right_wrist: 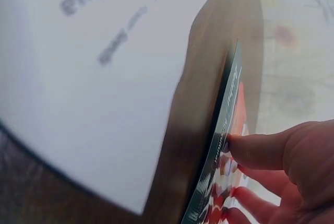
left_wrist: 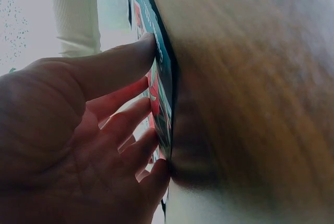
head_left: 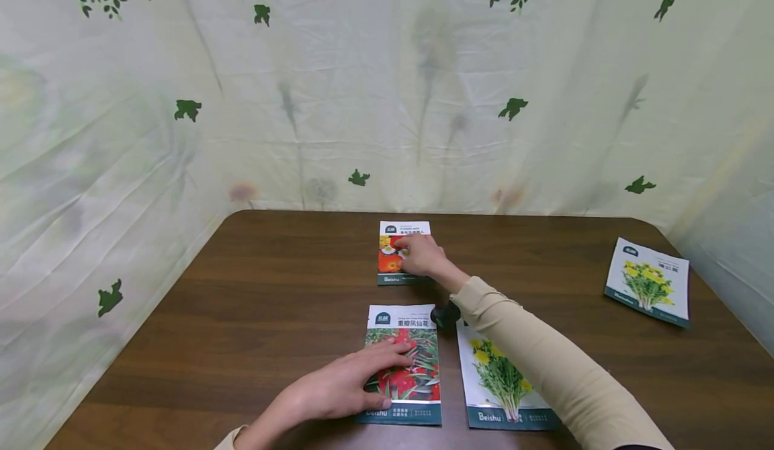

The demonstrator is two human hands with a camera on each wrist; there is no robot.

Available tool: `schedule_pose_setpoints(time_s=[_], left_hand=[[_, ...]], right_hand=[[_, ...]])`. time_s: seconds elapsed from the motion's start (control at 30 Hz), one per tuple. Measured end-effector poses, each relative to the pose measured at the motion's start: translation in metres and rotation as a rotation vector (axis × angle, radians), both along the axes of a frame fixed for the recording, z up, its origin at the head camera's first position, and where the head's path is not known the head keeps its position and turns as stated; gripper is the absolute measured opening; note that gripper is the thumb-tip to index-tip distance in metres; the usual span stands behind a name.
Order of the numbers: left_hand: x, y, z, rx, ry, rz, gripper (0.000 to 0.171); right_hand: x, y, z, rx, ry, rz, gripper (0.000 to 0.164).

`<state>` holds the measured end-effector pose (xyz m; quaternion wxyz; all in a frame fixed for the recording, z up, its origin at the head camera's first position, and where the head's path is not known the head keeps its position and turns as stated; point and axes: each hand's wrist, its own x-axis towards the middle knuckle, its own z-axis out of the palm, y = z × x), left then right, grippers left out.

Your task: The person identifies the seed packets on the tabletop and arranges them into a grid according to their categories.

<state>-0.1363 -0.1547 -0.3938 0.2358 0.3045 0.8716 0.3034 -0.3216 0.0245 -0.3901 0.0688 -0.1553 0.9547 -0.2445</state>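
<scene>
My left hand (head_left: 338, 386) rests on a seed packet (head_left: 417, 369) with red flowers, its fingers spread over the picture. In the left wrist view the thumb (left_wrist: 125, 62) and fingertips touch the packet's face, which lies on the wood. Farther up the table, my right hand (head_left: 423, 256) touches a seed packet (head_left: 390, 262) with orange, red and white flowers and covers its right part. The right wrist view shows the thumb (right_wrist: 255, 151) and fingertips on that packet's face. Under the right forearm lies a yellow-flowered seed packet (head_left: 502, 383), partly hidden by the sleeve.
Another yellow-flowered packet (head_left: 647, 282) lies tilted near the right edge of the brown wooden table (head_left: 272, 289). A black device (head_left: 445, 314) sits below the right wrist. A pale leaf-patterned curtain (head_left: 363, 101) hangs behind the table.
</scene>
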Motion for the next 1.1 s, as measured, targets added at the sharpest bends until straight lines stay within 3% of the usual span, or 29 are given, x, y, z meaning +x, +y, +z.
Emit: schedule_pose_setpoints(time_s=[0.8, 1.0, 1.1], left_hand=[[0.001, -0.001, 0.000, 0.011, -0.006, -0.002, 0.056], [0.000, 0.000, 0.001, 0.011, -0.020, 0.001, 0.057], [0.000, 0.000, 0.002, 0.013, -0.023, 0.001, 0.057]], right_hand=[[0.005, -0.008, -0.001, 0.053, 0.097, 0.041, 0.044], [0.004, -0.004, 0.009, 0.008, 0.139, 0.068, 0.042], [0.004, -0.002, 0.014, -0.043, 0.105, 0.065, 0.043]])
